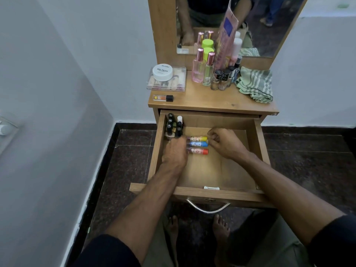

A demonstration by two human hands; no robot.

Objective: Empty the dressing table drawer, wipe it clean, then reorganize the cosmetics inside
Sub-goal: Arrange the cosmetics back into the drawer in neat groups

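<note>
The wooden drawer stands pulled out below the dressing table top. Three small tubes lie side by side on its floor: a yellow-capped one, a blue one and a red-capped one. My left hand covers their left ends, fingers curled down on them. My right hand sits at their right ends, with curled fingertips touching the yellow cap. Several dark nail polish bottles stand in the drawer's far left corner.
On the table top are a clear box with a white nail polish jar on it, a lone bottle lying down, perfume bottles, small polish bottles and a green striped cloth. A mirror rises behind. The drawer handle hangs above my feet.
</note>
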